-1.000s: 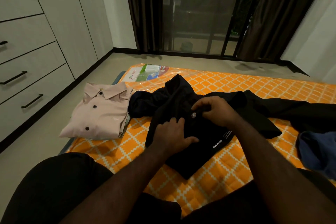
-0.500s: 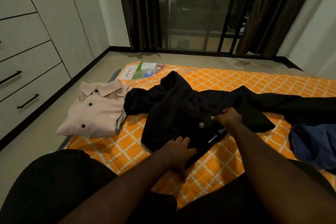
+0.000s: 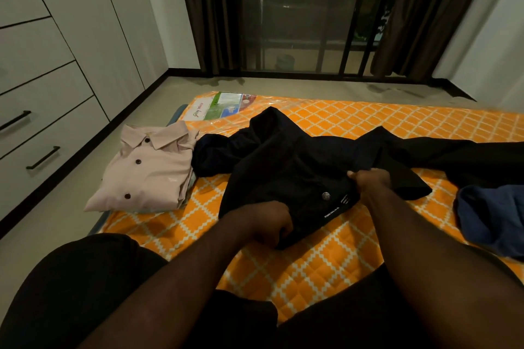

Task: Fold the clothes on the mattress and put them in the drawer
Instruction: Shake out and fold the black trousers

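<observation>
My left hand lay flat on the black pants a moment ago, and now its fingers are curled tight round their near corner. My right hand now pinches the top edge, just past the silver button. The pants lie unfolded in the middle of the mattress, beside the folded pink shirt.

Worn on the head, close over the orange mattress; facing forward and down, toward the glass door beyond, with wardrobe drawers at left.
</observation>
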The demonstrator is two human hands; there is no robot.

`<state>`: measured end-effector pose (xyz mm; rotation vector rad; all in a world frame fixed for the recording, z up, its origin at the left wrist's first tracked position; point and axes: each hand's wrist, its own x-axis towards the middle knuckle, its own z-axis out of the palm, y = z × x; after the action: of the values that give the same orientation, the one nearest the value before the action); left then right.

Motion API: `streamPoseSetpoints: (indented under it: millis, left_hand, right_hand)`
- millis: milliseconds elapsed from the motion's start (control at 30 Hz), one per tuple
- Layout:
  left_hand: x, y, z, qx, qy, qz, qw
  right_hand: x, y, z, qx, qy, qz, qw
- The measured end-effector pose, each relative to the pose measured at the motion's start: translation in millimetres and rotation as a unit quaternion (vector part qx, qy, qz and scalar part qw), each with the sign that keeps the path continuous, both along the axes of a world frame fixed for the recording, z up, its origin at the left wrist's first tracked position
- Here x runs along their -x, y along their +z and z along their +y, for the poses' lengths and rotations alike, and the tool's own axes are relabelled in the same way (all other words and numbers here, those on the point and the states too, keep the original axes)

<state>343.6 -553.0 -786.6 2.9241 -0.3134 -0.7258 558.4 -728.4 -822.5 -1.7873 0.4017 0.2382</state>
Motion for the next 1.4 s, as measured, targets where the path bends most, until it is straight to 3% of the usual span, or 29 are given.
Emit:
streamPoseSetpoints:
  millis: [167,367,433,533,600,700,800,967,1100,1233,1400]
  left_hand:
    - [4.8,12.1,20.5,0.01,-0.001,-0.03,0.999]
    - [5.6,26.9,34.5,0.071,-0.002,-0.119,0.99]
    - [4.5,28.2,35.1,0.1,-0.007,-0.143,0.985]
    - [4.2,25.6,36.7,0.149,0.006,-0.214,0.965]
    - [4.2,26.7,37.0,0.193,0.057,-0.288,0.936]
    - [5.8,35.2,39.8,0.275,0.155,-0.377,0.871]
    - [4.5,36.2,50.7,0.275,0.187,-0.493,0.804]
    - [4.5,33.2,67.1,0.276,0.215,-0.581,0.735]
    - [4.0,36.8,72.4,0.311,0.185,-0.566,0.741]
    - [2.5,34.4,71.9,0.368,0.157,-0.486,0.777]
    - [1.5,40.9,66.1,0.343,0.21,-0.544,0.736]
  right_hand:
    - [-1.0,-6.4,-4.1,0.09,0.034,0.058,0.994]
    - [10.9,11.0,1.0,-0.166,-0.029,0.007,0.986]
    - [11.1,17.2,3.4,-0.2,-0.038,-0.002,0.979]
    - [5.4,24.5,9.7,-0.089,-0.034,-0.069,0.993]
    - [7.6,36.5,16.1,-0.006,0.026,-0.152,0.988]
    - [19.7,59.7,26.0,0.082,0.181,-0.312,0.929]
    - [41.4,80.6,35.3,0.094,0.343,-0.394,0.848]
    - [60.5,102.5,41.7,0.035,0.508,-0.306,0.804]
    - [67.0,114.7,36.1,0.058,0.592,-0.273,0.756]
    - [68.2,115.0,33.9,0.054,0.601,-0.255,0.756]
    - [66.6,118.4,29.5,-0.028,0.592,-0.217,0.776]
